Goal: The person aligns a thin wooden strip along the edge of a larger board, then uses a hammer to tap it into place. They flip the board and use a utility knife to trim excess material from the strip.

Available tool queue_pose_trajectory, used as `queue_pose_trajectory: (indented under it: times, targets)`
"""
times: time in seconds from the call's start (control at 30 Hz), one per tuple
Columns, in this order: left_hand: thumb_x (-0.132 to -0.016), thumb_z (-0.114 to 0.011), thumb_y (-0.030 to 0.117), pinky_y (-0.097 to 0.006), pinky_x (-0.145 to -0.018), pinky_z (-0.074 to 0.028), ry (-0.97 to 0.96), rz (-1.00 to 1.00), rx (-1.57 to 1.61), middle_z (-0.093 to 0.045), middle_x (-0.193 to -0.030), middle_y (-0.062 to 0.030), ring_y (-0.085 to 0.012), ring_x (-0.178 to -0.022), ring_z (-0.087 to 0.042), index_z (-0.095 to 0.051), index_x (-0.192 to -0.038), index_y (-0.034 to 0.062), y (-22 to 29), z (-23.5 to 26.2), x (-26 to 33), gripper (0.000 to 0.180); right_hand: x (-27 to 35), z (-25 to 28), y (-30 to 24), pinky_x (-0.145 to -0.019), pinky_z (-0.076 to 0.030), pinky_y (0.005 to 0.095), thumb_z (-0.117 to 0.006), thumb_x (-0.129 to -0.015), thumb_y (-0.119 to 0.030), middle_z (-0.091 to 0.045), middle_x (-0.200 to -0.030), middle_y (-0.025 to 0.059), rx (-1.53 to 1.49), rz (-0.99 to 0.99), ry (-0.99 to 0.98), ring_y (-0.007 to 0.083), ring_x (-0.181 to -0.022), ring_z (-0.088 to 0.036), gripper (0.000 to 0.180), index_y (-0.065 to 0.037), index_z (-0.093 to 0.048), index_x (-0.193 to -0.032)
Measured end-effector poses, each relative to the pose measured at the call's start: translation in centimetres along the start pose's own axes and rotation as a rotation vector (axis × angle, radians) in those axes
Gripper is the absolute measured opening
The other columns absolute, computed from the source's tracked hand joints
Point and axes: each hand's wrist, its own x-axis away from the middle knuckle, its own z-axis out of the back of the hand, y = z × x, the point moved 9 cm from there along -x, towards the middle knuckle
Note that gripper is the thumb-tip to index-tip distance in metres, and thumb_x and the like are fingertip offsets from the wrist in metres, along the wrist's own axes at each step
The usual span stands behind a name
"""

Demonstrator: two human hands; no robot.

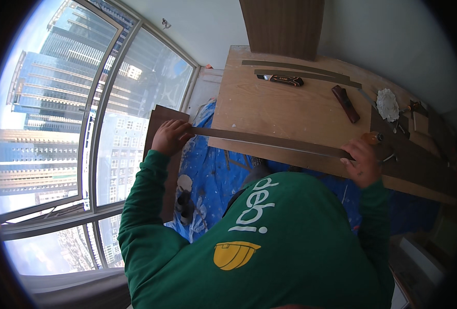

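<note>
A long, narrow brown strip with a pale lower edge lies across the near edge of the wooden table, in front of my body. My left hand grips its left end, fingers closed over it, out past the table's left side. At the other end my right hand holds the strip with thumb and fingers, over the table's near right part. Farther back on the tabletop lie a black-and-orange utility knife and a dark red tool or sheath, apart from both hands.
Two thin brown strips lie at the table's back, below an upright brown board. Crumpled white material and small tools sit to the right. A brown panel stands by the window; blue sheeting covers the floor.
</note>
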Motion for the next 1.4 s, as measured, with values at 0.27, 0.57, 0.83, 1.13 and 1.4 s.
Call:
queue_pose_trajectory:
  times: [0.27, 0.57, 0.83, 1.13, 1.4]
  targets:
    - [-0.087, -0.084, 0.027, -0.046, -0.096, -0.056, 0.025, 0.019, -0.041, -0.075, -0.109, -0.0063, -0.032, -0.108, -0.072, -0.074, -0.109, 0.012, 0.0, -0.1, 0.3, 0.028, 0.0, -0.5, 0.3, -0.091, -0.055, 0.0482, -0.078, -0.083, -0.006, -0.068, -0.114, 0.0206, -0.074, -0.07, -0.011, 0.0428, -0.104, -0.067, 0.034, 0.0, -0.07, -0.115]
    - [-0.091, -0.082, 0.029, -0.046, -0.105, -0.053, 0.046, 0.004, -0.067, -0.076, -0.119, -0.0073, -0.0312, -0.112, -0.071, -0.073, -0.122, 0.0123, 0.0, -0.3, 0.7, 0.037, -1.2, -3.2, -1.6, -0.091, -0.049, 0.0496, -0.075, -0.087, -0.017, -0.07, -0.112, 0.0162, 0.126, 0.045, -0.075, 0.038, -0.105, -0.066, 0.036, -0.005, -0.068, -0.119]
    - [-0.091, -0.077, 0.021, -0.048, -0.109, -0.049, 0.038, 0.028, -0.107, -0.079, -0.119, -0.0053, -0.0256, -0.117, -0.072, -0.073, -0.123, 0.0136, -0.6, -1.4, 0.4, 0.033, -1.5, -4.0, -0.6, -0.087, -0.048, 0.0493, -0.074, -0.087, -0.016, -0.073, -0.107, 0.0139, 0.187, 0.002, -0.041, 0.0355, -0.102, -0.068, 0.034, -0.005, -0.069, -0.119]
    - [-0.091, -0.081, 0.028, -0.044, -0.105, -0.049, 0.172, 0.045, -0.127, -0.079, -0.117, -0.0053, -0.0244, -0.117, -0.073, -0.074, -0.117, 0.0115, -0.2, -1.3, 0.8, 0.031, -1.7, -3.9, -0.6, -0.086, -0.048, 0.0487, -0.073, -0.086, -0.013, -0.074, -0.109, 0.0132, 0.211, -0.008, -0.033, 0.0346, -0.102, -0.069, 0.034, -0.004, -0.07, -0.119]
    - [-0.092, -0.08, 0.029, -0.044, -0.105, -0.05, 0.164, 0.074, -0.12, -0.08, -0.117, -0.0061, -0.0253, -0.114, -0.074, -0.075, -0.117, 0.0105, -0.4, -1.4, 0.7, 0.032, -1.7, -3.6, -1.0, -0.086, -0.047, 0.0484, -0.074, -0.086, -0.015, -0.074, -0.109, 0.0123, 0.22, 0.017, 0.005, 0.0338, -0.103, -0.069, 0.034, -0.005, -0.07, -0.118]
